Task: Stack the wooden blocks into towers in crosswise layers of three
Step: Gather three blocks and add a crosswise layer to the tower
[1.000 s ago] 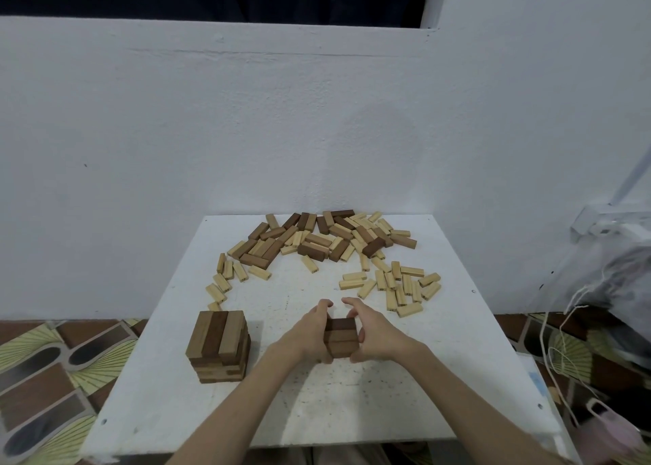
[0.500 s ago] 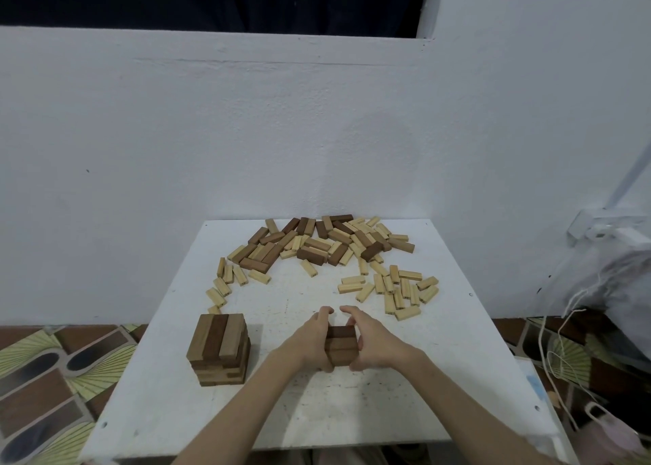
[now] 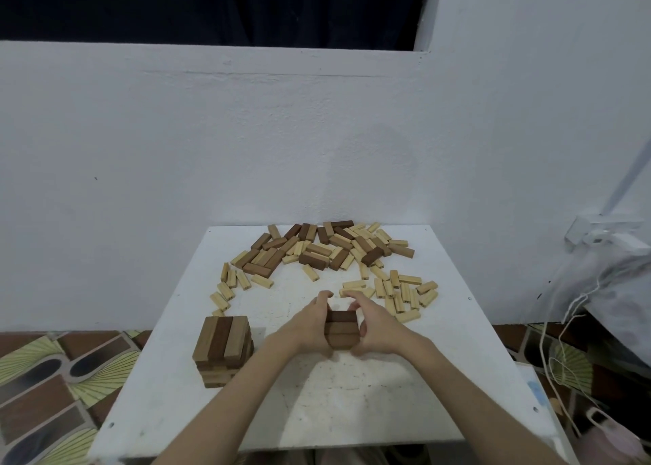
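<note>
A small dark stack of blocks [image 3: 340,328] stands near the middle of the white table [image 3: 352,404]. My left hand [image 3: 310,322] presses its left side and my right hand [image 3: 375,325] presses its right side, fingers curved around it. A finished tower [image 3: 222,348] of several crosswise layers, with mixed brown and light blocks, stands at the table's left. Loose brown blocks [image 3: 317,246] lie in a heap at the far edge. Light blocks [image 3: 401,293] are scattered to the right and others [image 3: 229,281] to the left.
A white wall rises right behind the table. Patterned floor tiles [image 3: 53,387] show on the left. On the right are a plastic bag [image 3: 613,288], white cords [image 3: 560,341] and a wall socket [image 3: 599,234].
Both hands stay on the small dark stack and have closed in slightly around it. The view has shifted a little; the blocks on the table have not moved.
</note>
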`<action>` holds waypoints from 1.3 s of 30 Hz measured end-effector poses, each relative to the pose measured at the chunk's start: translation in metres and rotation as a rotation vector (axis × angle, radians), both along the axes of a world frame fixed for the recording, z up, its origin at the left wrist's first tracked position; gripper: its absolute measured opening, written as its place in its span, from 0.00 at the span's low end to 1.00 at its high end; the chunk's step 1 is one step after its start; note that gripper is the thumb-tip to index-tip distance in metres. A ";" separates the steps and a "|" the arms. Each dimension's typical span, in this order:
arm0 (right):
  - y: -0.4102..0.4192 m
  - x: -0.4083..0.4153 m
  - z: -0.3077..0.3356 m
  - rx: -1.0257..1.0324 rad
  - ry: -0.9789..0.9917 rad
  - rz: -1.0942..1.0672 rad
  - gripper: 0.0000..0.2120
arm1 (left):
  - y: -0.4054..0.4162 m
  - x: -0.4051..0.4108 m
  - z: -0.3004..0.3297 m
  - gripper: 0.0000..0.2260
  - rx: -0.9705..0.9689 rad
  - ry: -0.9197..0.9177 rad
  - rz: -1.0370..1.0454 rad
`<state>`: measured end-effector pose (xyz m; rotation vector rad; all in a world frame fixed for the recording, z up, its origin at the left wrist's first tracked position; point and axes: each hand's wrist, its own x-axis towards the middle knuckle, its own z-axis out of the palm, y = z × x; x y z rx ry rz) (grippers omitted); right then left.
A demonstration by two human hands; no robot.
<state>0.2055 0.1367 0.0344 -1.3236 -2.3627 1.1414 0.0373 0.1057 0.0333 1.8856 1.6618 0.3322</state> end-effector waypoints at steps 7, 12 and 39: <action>0.002 -0.030 0.041 0.056 0.039 0.053 0.48 | -0.005 -0.032 0.050 0.44 0.030 0.000 -0.007; -0.005 -0.063 0.055 0.070 0.039 0.105 0.49 | -0.021 -0.064 0.070 0.44 0.000 0.013 0.025; -0.056 -0.163 0.052 0.109 -0.107 0.187 0.50 | -0.071 -0.164 0.054 0.46 -0.090 0.150 0.136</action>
